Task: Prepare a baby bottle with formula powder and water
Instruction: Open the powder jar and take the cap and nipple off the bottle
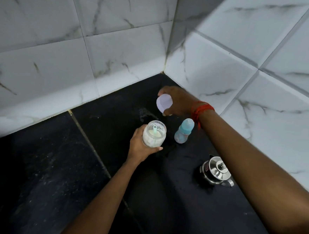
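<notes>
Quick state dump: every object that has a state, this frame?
jar: open, powder inside, gripped by left hand
scoop: inside the jar
lid: off the jar, held in right hand
bottle: upright on counter, blue cap on
kettle: upright, covered

Left hand [141, 146] grips the jar [154, 135] while outstretched right hand [177, 101] pinches the lid [164, 103].
</notes>
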The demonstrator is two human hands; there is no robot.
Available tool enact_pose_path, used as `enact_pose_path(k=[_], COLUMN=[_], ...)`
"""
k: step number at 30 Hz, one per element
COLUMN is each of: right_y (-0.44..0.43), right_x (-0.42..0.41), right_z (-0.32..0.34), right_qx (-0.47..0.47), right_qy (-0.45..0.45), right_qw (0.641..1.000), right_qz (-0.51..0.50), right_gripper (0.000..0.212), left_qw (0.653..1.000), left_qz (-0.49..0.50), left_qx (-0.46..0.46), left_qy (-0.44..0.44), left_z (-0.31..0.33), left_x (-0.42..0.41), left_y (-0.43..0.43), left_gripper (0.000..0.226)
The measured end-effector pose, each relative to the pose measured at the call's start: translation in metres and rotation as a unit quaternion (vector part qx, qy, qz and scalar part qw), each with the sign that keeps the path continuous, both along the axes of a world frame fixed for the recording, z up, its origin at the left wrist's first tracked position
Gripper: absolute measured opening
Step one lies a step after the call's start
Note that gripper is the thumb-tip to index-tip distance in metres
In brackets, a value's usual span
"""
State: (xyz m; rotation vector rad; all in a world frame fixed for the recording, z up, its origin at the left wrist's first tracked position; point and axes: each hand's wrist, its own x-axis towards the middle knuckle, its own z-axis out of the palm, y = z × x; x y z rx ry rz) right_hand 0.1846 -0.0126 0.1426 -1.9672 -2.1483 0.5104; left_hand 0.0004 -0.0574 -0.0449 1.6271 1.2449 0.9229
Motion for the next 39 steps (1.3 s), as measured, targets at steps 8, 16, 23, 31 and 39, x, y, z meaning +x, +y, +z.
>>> enact_pose_path(k=[8, 16, 23, 31, 39], right_y=[0.052, 0.055, 0.048, 0.008, -0.059], right_x=[0.009, -0.003, -0.002, 0.035, 0.044], right_z=[-0.073, -0.141, -0.137, -0.068, -0.067], right_qx=[-0.094, -0.163, -0.117, -0.067, -0.105], right_qy=[-0.088, -0.14, -0.139, -0.138, -0.088], right_qw=[0.989, 0.975, 0.98, 0.981, 0.973], right_qz=[-0.069, -0.06, -0.083, -0.117, -0.184], right_gripper=[0.076, 0.072, 0.083, 0.064, 0.059], left_qw=[1.0, 1.0, 1.0, 0.998, 0.99], left_qz=[0.0, -0.014, -0.016, 0.055, 0.137], left_qx=[-0.01, 0.012, 0.008, -0.018, -0.001], left_qy=[-0.016, -0.024, -0.021, -0.002, -0.034], left_z=[-0.027, -0.032, -0.034, -0.037, -0.035], left_x=[-0.01, -0.012, -0.011, -0.007, 0.007], left_y=[0.01, 0.011, 0.012, -0.004, -0.081], left_gripper=[0.1, 0.102, 0.102, 0.115, 0.056])
